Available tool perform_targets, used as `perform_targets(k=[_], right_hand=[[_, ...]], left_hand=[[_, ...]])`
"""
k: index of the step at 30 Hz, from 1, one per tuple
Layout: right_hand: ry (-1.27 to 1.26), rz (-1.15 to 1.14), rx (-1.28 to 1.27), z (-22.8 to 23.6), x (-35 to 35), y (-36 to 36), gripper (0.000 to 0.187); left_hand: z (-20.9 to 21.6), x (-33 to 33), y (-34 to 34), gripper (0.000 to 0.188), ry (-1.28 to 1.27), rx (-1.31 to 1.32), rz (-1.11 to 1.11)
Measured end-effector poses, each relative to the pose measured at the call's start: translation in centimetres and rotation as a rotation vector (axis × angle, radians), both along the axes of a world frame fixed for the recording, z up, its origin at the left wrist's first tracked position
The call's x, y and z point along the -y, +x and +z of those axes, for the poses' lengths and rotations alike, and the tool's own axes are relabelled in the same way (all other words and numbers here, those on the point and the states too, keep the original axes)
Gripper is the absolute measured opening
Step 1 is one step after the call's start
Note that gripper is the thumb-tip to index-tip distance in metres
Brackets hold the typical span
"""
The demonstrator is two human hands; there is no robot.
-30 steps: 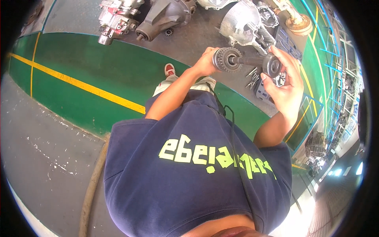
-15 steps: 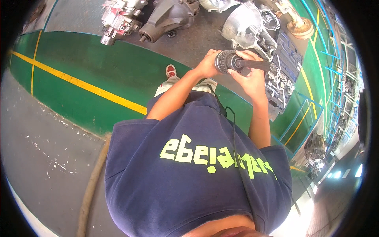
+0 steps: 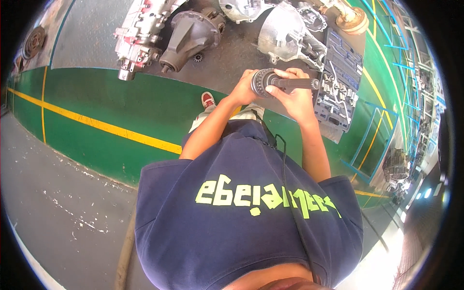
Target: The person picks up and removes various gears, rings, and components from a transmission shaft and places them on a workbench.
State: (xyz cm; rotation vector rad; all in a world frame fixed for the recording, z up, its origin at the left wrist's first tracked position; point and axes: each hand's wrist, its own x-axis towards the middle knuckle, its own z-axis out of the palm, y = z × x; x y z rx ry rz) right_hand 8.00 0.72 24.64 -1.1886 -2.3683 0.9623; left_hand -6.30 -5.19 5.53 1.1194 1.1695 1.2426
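Note:
Between my two hands is a dark metal gear shaft (image 3: 297,83), with a wide toothed ring at its left end and a splined rod that points right. My left hand (image 3: 244,88) is closed round the left side of the ring. Closed at the collar, where the rod meets the ring, is my right hand (image 3: 298,100), its thumb on the near side and its fingers on the far side. The shaft is held in the air in front of the metal bench. My left fingertips are partly hidden behind the ring.
On the metal-topped bench (image 3: 232,63) stand a red-marked gearbox (image 3: 140,36), a differential housing (image 3: 191,38), a small gear (image 3: 198,57) and a silver bell housing (image 3: 282,36). An open socket tool case (image 3: 340,72) lies at the right. Yellow lines cross the green floor (image 3: 96,96).
My hands and the shaft have shifted slightly left in the picture, still in the same grip. The bench and its parts appear lower and further left as the view moves.

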Motion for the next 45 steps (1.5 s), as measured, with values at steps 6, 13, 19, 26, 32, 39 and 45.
perform_targets(k=[6,13,19,26,32,39,45], right_hand=[[0.135,-0.023,-0.025,-0.7,1.0,-0.4,0.054],[-0.107,-0.082,-0.172,-0.4,1.0,1.0,0.065],[0.748,-0.061,-0.101,9.9,2.5,0.2,0.069],[1.077,0.643,1.461,7.1,3.5,-5.5,0.03],[0.755,0.346,1.309,2.1,1.0,-3.8,0.006],[0.478,0.185,1.11,3.3,0.7,1.4,0.01],[0.313,-0.02,0.776,5.5,-1.2,9.5,0.017]], left_hand=[[-0.3,-0.4,0.0,0.067,0.003,0.065,0.008],[0.3,-0.3,0.2,0.068,0.004,0.032,-0.01],[2.0,0.6,0.2,0.071,0.061,-0.192,0.098],[2.1,0.5,1.1,0.076,-0.067,-0.147,0.087],[2.2,0.3,2.9,0.073,-0.082,-0.211,0.181],[5.4,0.4,4.1,0.066,-0.149,-0.334,0.105],[14.0,-2.0,5.4,0.056,-0.208,-0.823,0.053]])
